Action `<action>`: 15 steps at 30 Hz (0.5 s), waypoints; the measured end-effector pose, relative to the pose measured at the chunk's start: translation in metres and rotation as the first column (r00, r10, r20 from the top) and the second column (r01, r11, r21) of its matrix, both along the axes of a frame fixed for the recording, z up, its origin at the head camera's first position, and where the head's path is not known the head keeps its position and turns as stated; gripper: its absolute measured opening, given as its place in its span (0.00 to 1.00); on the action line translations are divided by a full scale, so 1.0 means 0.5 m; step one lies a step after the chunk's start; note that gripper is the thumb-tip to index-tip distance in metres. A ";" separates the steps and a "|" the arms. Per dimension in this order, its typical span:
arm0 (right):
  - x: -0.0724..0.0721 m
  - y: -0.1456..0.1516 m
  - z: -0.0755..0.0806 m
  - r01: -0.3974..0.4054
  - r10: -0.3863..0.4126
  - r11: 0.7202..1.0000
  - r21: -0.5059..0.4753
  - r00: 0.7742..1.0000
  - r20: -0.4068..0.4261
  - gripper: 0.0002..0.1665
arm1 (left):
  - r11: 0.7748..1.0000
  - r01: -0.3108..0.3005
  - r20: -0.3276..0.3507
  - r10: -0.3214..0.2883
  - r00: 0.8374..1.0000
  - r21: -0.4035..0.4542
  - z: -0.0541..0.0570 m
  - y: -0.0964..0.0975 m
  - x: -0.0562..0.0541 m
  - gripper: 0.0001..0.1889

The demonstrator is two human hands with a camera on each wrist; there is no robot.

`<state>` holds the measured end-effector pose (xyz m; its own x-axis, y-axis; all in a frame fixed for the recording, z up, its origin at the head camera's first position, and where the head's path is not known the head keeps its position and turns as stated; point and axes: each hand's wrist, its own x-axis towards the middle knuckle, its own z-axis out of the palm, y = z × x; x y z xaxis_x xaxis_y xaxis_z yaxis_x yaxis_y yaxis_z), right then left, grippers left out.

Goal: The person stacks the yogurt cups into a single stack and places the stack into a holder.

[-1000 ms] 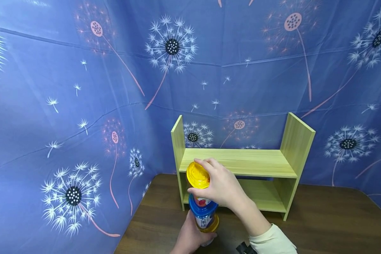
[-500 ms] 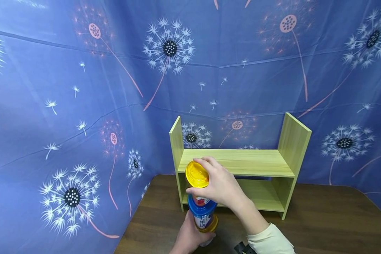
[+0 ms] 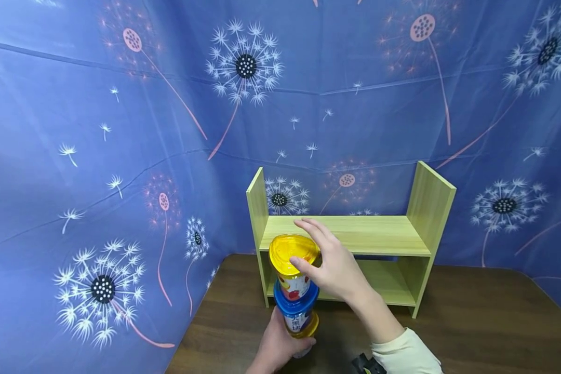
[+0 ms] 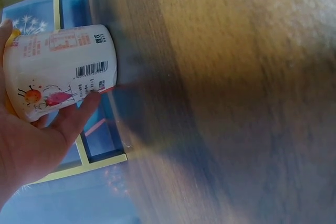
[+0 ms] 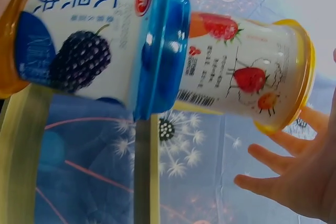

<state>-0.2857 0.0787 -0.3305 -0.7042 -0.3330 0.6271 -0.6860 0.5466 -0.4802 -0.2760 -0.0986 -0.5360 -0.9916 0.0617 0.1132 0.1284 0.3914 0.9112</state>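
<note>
Three plastic fruit cups stand stacked one on another in the head view. The top cup [image 3: 293, 287] has a yellow lid and a strawberry label; the middle cup [image 5: 79, 45] has a blue lid and a blackberry picture. My left hand [image 3: 278, 340] grips the bottom cup [image 4: 63, 69], a white one with a barcode, whose orange-yellow lid lies under the middle cup. My right hand [image 3: 334, 267] is spread beside the top cup's lid, thumb overlapping it in the head view. In the right wrist view its fingers [image 5: 273, 158] are spread by the lid's rim.
Behind the stack, a light wooden two-tier shelf [image 3: 346, 234] stands on the dark brown table [image 3: 486, 311]. A blue dandelion-print cloth [image 3: 168, 130] hangs behind and to the left. Something black [image 3: 368, 364] shows beside the right sleeve.
My right hand has let go of the top cup's yellow lid, its fingers opening and drawing up and right. The left hand keeps its grip on the bottom cup. The head view shifts slightly.
</note>
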 end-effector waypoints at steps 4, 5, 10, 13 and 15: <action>-0.002 0.025 -0.016 0.028 -0.033 0.997 -0.077 0.997 -0.067 0.38 | 1.000 0.016 -0.009 -0.016 1.000 -0.009 0.002 0.002 -0.001 0.54; -0.003 0.033 -0.022 0.036 -0.046 0.994 -0.103 0.995 -0.093 0.36 | 1.000 0.021 -0.008 -0.021 1.000 -0.010 0.002 0.002 -0.001 0.54; -0.005 0.077 -0.057 0.069 -0.141 0.959 -0.274 0.957 -0.254 0.29 | 0.999 0.031 0.000 -0.031 1.000 -0.015 0.000 0.003 0.000 0.54; -0.007 0.108 -0.074 0.097 -0.225 0.923 -0.372 0.921 -0.319 0.24 | 0.999 0.018 -0.012 -0.019 1.000 -0.032 -0.001 0.002 0.000 0.54; -0.008 0.130 -0.084 0.119 -0.278 0.897 -0.425 0.900 -0.335 0.21 | 0.999 0.008 -0.022 -0.009 1.000 -0.034 -0.001 -0.001 -0.001 0.54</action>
<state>-0.2899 0.1435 -0.3724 -0.4113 0.1123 0.9046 -0.7535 0.5165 -0.4068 -0.2765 -0.0990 -0.5367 -0.9883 0.0747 0.1327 0.1519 0.4212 0.8942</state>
